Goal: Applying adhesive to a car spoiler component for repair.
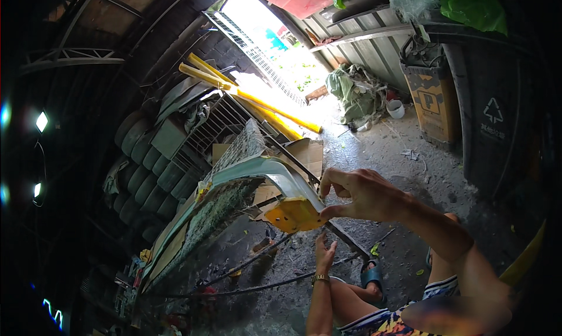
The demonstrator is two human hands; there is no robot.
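A long, pale, curved bar (275, 171) slants across the middle, with a yellow plate (294, 215) at its near end. My right hand (370, 194) is beside that end, index finger and thumb curled toward each other at the plate's right corner. What lies between those fingertips is too small to make out. Below the plate is my left hand (325, 254), fingers pointing up and thumb apart. It looks empty, and a watch (320, 277) is on its wrist. A dark metal bar (348, 240) runs past both hands.
Yellow posts (257, 101) lean at the back beside a bright doorway. Stacked tyres (143, 178) fill the left. A green-grey sack (358, 96), a white bucket (396, 108), a yellow-brown box (432, 104) and a dark bin (492, 113) stand back right. Flattened cardboard (307, 155) lies behind the bar.
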